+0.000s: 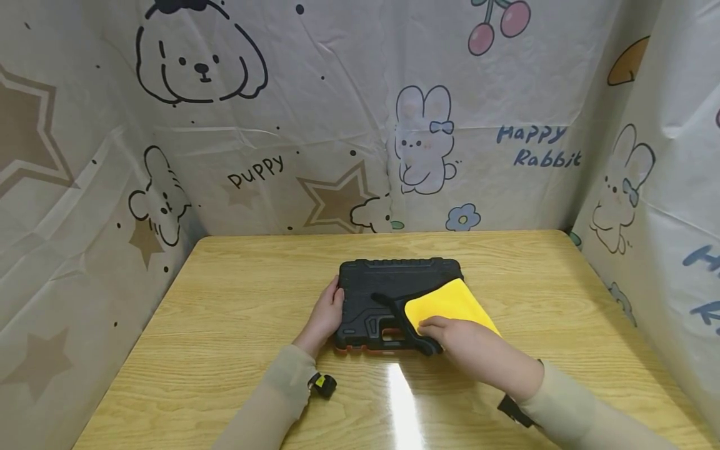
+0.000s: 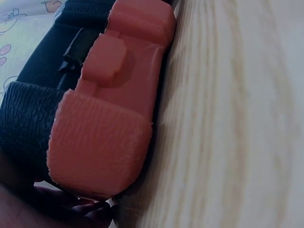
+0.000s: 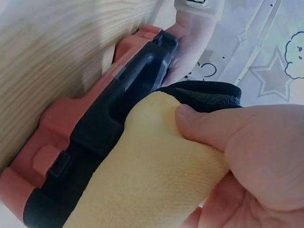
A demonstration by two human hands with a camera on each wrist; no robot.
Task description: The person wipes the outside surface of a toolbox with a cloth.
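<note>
A black plastic carrying case (image 1: pixel 360 284) with an orange-red underside lies flat on the table, its handle side towards me. My left hand (image 1: pixel 325 317) grips the left end of the case; in the left wrist view its fingers (image 2: pixel 95 211) lie at the case's corner, partly hidden. Over the right part of the case, my right hand (image 1: pixel 475 351) holds a yellow cloth (image 1: pixel 450 302) with a black fuzzy edge. The right wrist view has the thumb (image 3: pixel 204 124) pressed on top of the cloth, with fingers curled underneath. The cloth covers the case's right side.
The wooden table (image 1: pixel 242 275) extends around the case on every side. Printed fabric sheets (image 1: pixel 337 125) hang behind the table and along both sides. A bright streak of reflected light falls on the table in front of the case.
</note>
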